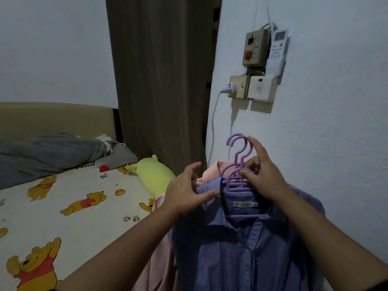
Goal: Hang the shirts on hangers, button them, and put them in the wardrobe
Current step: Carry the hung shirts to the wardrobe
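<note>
A blue striped shirt hangs on a purple hanger, its front buttoned below the open collar. Behind it a pink shirt hangs on a second purple hanger; both hooks rise together. My right hand grips the two hangers at their necks, index finger stretched up along the hooks. At the striped shirt's collar on the left sits my left hand, its thumb touching the collar and its fingers loosely spread, holding nothing.
A bed with a cartoon-bear sheet lies on the left, with a grey blanket and a yellow-green plush pillow. A brown curtain hangs ahead. Switches, a plugged charger and a remote are on the white wall.
</note>
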### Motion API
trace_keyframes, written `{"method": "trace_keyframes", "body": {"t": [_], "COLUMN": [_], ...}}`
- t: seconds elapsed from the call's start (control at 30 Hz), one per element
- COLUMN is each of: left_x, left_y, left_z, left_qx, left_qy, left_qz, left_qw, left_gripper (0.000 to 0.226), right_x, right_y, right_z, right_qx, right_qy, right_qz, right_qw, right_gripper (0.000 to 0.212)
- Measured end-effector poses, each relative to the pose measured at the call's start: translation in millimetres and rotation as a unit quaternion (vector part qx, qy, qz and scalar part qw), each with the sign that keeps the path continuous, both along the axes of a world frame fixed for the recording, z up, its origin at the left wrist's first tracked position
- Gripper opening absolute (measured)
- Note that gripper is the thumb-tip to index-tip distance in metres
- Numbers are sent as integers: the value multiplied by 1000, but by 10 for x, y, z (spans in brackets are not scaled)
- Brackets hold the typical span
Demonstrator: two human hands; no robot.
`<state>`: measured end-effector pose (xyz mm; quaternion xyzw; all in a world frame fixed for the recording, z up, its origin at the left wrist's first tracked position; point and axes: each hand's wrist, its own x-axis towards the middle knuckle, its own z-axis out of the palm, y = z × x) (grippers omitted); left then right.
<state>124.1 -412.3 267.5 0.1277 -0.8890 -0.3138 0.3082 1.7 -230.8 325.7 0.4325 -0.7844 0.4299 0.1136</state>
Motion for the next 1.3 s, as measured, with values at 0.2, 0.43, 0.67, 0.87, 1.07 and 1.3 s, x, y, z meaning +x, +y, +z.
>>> {"method": "trace_keyframes", "body": {"t": [0.2,0.43,0.67,0.87,1.07,1.3], "left_x": [61,102,207,318,483,683], "left_y": [169,536,1033,1591,2314,3413], "left_z": [409,960,1261,1505,1759,2034], "left_qx": [-75,-77,5,83,63,122], "left_qy": [35,125,165,178,207,221], "left_qz": [-57,-98,-191,-278,-366,-457], "left_qw": [995,984,968,940,905,853], "left_gripper": [106,92,88,84,74,41], "right_x": [319,845,1469,2071,2671,3539], "right_y": [257,747,1326,1918,2654,3872], "right_z": [341,701,986,1228,1340,1435], "right_qx": [-101,-158,-156,-65,-15,53], "right_qy": [30,117,154,239,327,294], "right_qz": [-65,-168,-249,-335,-434,-571], "right_qw": [992,966,943,909,839,764], "right_gripper": [79,65,58,66,55,51]}}
